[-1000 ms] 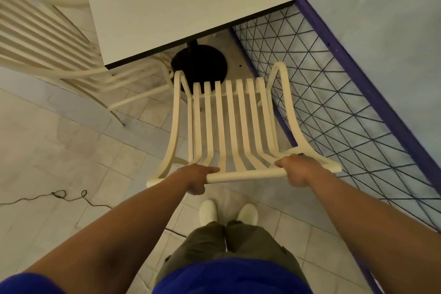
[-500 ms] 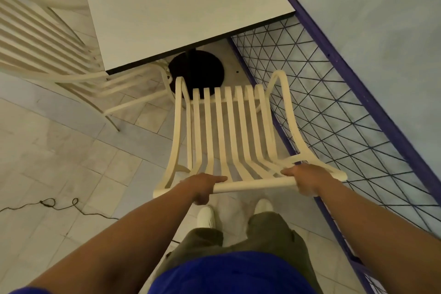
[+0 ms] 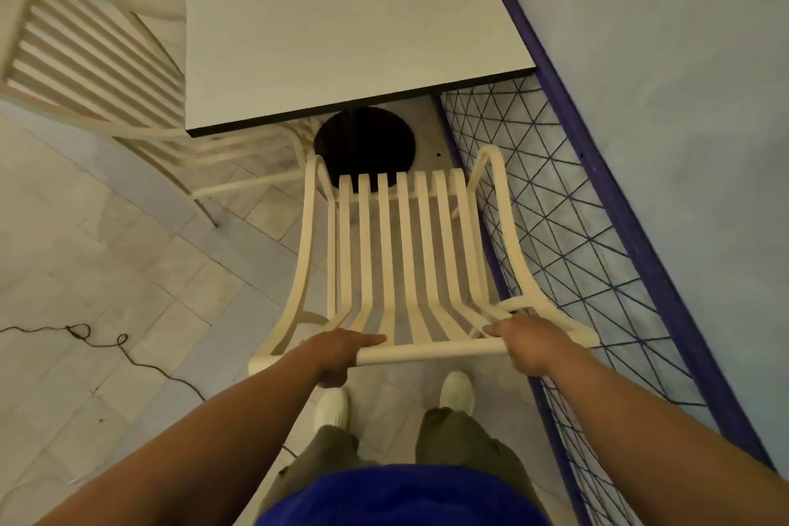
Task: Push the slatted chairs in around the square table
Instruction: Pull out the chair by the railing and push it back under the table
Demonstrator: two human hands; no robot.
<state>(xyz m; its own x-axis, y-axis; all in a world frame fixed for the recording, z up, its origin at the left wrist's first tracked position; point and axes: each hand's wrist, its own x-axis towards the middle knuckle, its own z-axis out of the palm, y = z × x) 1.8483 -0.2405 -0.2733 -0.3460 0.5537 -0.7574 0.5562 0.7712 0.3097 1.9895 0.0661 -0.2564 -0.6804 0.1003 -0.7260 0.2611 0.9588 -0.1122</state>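
Gripping the top rail of the cream slatted chair (image 3: pixel 431 351), the left hand (image 3: pixel 341 350) and right hand (image 3: pixel 525 340) curl around it. Its seat faces the white square counter (image 3: pixel 341 47).

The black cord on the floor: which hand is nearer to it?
Left. The left hand holds the chair's top rail at the end towards the cord; the right hand holds the other end, beside the mesh fence.
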